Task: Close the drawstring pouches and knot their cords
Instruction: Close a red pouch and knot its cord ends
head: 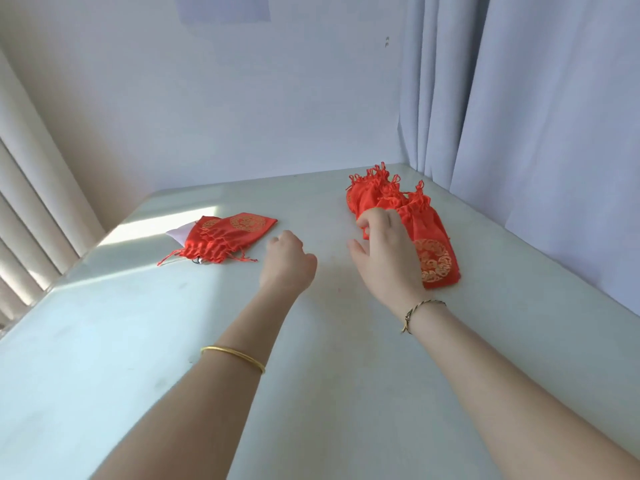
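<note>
Right hand (pixel 388 247): fingertips bent onto neck of top pouch (pixel 426 230), thumb splayed clear; can't tell if fabric pinched. Pouch axis: mouth upper left, gold-printed base lower right, on pile of red pouches (pixel 377 195), right of centre. Left hand (pixel 287 258) loosely curled, holding nothing. Single red pouch (pixel 228 237) centre-left, gathered mouth and cords (pixel 166 258) pointing lower left. Pale glossy table (pixel 138 341); grey curtain (pixel 536 98) right.
</note>
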Action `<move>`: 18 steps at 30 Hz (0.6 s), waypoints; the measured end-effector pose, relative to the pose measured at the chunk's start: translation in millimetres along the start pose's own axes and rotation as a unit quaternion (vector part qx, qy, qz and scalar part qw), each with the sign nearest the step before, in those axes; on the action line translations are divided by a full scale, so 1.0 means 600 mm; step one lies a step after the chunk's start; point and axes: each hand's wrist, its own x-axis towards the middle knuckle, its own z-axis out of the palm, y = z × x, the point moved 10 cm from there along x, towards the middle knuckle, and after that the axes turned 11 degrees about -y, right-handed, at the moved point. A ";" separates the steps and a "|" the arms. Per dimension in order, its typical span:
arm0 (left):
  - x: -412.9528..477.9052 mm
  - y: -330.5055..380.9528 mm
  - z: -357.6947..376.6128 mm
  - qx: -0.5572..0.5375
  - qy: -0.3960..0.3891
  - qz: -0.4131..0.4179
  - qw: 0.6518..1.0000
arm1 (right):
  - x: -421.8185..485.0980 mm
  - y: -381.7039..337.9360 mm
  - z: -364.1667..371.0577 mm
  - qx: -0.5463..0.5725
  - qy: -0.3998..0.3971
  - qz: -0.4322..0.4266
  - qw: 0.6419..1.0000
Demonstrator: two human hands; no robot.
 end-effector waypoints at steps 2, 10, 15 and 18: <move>0.005 -0.049 -0.055 0.044 0.046 -0.026 0.998 | 0.026 -0.044 0.067 0.027 -0.074 -0.015 0.997; 0.042 -0.154 -0.178 0.074 0.119 -0.053 0.989 | 0.108 -0.127 0.264 0.105 -0.203 0.010 0.973; 0.076 -0.192 -0.189 -0.041 0.131 -0.033 0.990 | 0.151 -0.144 0.339 0.062 -0.196 0.029 0.978; 0.092 -0.213 -0.194 -0.081 0.128 -0.035 0.988 | 0.168 -0.150 0.365 0.008 -0.191 0.040 0.981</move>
